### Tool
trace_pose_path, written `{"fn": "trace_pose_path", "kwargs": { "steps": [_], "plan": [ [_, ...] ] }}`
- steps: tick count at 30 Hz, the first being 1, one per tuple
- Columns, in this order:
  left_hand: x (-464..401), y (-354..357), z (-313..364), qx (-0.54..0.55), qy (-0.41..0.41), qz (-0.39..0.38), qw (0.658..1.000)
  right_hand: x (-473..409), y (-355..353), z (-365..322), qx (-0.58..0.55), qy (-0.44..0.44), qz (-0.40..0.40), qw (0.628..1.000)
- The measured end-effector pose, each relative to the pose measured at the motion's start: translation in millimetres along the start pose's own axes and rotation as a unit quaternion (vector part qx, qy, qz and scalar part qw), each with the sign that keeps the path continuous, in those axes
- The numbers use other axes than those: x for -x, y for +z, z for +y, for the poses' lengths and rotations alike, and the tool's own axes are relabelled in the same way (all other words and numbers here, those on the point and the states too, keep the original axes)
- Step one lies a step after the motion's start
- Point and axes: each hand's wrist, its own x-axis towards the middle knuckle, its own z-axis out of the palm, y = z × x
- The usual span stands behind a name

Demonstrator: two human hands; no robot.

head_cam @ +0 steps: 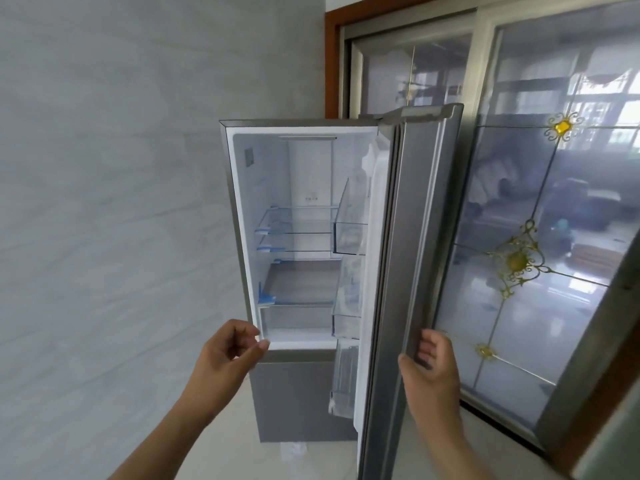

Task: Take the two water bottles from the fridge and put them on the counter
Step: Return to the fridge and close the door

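A grey fridge point(242, 209) stands ahead with its upper door point(419, 237) swung open to the right. My right hand point(431, 362) grips the door's outer edge low down. My left hand point(230, 348) hovers in front of the fridge's lower left corner, fingers curled but apart, holding nothing. Inside are glass shelves point(298, 233) and clear door bins point(349, 233). The middle door bin point(348, 299) holds something pale and blurred that may be bottles; I cannot tell for sure.
A pale tiled wall point(104, 202) runs along the left. Right of the door stands a glass sliding door point(554, 237) with gold ornaments in a brown frame. The fridge's lower drawer front point(291, 400) is closed. Light floor tiles point(304, 459) lie below.
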Motion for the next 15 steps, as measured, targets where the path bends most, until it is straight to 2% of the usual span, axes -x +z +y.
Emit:
{"fn": "trace_pose_path", "kwargs": {
  "steps": [4, 15],
  "plan": [
    [-19, -23, -12, 0.026, -0.005, 0.001, 1.0, 5, 28, -2, 0.007, -0.003, -0.02, 1.0],
    [-96, -120, -53, 0.086, -0.015, -0.044, 0.995, 16, 157, -6, 0.014, -0.014, 0.007, 1.0]
  ]
}}
